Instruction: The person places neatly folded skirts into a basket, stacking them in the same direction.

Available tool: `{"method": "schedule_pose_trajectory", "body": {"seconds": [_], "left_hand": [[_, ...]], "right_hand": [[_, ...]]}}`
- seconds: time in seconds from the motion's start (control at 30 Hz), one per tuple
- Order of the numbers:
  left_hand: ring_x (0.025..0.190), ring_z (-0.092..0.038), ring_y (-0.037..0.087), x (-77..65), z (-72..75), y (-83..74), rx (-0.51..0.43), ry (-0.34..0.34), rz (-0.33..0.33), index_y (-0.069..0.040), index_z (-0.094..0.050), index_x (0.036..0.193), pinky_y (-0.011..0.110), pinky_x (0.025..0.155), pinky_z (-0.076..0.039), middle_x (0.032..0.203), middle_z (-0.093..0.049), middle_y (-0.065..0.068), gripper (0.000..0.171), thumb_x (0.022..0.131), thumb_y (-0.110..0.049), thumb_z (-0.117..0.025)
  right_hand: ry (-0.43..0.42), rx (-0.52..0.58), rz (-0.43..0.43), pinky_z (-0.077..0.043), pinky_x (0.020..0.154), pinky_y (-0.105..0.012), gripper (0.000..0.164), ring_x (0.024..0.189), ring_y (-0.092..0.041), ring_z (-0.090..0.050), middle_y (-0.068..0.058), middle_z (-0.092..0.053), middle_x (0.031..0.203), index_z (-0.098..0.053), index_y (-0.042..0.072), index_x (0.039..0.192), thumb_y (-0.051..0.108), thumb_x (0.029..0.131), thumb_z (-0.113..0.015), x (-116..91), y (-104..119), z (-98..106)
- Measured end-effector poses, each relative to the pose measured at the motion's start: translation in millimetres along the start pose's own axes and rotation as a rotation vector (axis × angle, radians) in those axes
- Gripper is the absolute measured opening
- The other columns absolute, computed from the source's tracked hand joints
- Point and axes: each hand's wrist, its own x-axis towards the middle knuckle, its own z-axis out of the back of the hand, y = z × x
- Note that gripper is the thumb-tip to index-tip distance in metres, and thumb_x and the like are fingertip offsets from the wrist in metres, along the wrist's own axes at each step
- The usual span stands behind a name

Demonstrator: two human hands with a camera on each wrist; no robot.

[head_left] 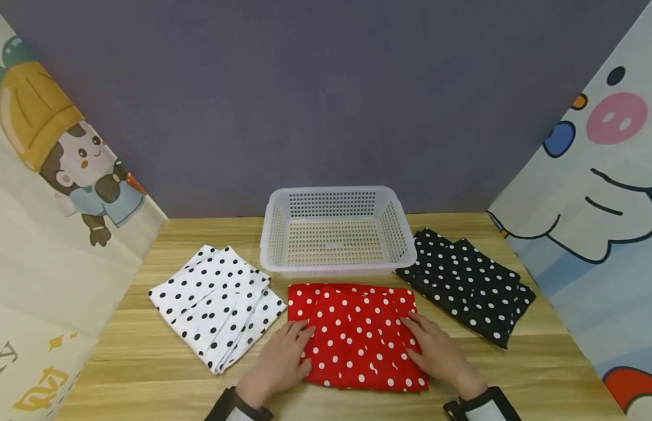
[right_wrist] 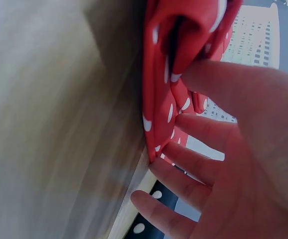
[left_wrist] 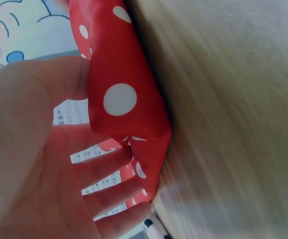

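Observation:
A folded red cloth with white dots [head_left: 352, 339] lies flat in the middle of the wooden table. My left hand [head_left: 285, 356] rests at its left edge, thumb and fingertips touching the fabric. At the opposite edge my right hand [head_left: 435, 349] touches the cloth the same way. The left wrist view shows the left fingers [left_wrist: 106, 172] straight and spread along the cloth's side. In the right wrist view the right thumb [right_wrist: 218, 82] lies against the stacked folds, with the other fingers extended and spread. Neither hand curls round the cloth.
A white perforated plastic basket [head_left: 273, 234] stands behind the red cloth. To the left lies a folded white cloth with black dots [head_left: 212, 304]; to the right, a folded black cloth with white dots [head_left: 468, 283], one corner close against the basket. Printed panels flank the table [head_left: 131, 374].

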Motion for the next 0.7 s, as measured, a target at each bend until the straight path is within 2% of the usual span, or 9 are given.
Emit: {"method": "schedule_pose_trajectory", "body": {"seconds": [0.17, 0.47, 0.7], "left_hand": [[0.122, -0.041, 0.031, -4.4, 1.1, 3.9, -0.005, -0.028, 0.008, -0.007, -0.047, 0.132, 0.043, 0.102, -0.035, 0.133, -0.046, 0.013, 0.057, 0.082, -0.032, -0.060], [0.127, -0.038, 0.032, -8.7, 3.7, 10.0, -0.044, -0.007, 0.065, -0.010, -0.045, 0.135, 0.046, 0.103, -0.034, 0.137, -0.044, 0.012, 0.060, 0.082, -0.033, -0.061], [0.126, -0.039, 0.033, -10.0, 5.1, 14.9, -0.051, -0.039, 0.071, -0.006, -0.047, 0.132, 0.047, 0.103, -0.033, 0.135, -0.045, 0.014, 0.058, 0.082, -0.031, -0.062]], "right_hand": [[-0.015, 0.008, 0.037, -0.042, 0.094, -0.049, 0.060, 0.116, -0.036, -0.048, -0.020, -0.047, 0.131, -0.052, 0.002, 0.127, 0.020, 0.073, -0.074, 9, 3, -2], [-0.002, 0.024, 0.047, -0.042, 0.094, -0.049, 0.059, 0.115, -0.036, -0.049, -0.020, -0.047, 0.130, -0.052, 0.002, 0.126, 0.018, 0.074, -0.074, 19, 10, -2], [-0.005, 0.033, 0.046, -0.042, 0.094, -0.049, 0.059, 0.117, -0.034, -0.048, -0.019, -0.047, 0.131, -0.052, 0.003, 0.126, 0.018, 0.074, -0.074, 25, 16, -4]]}}
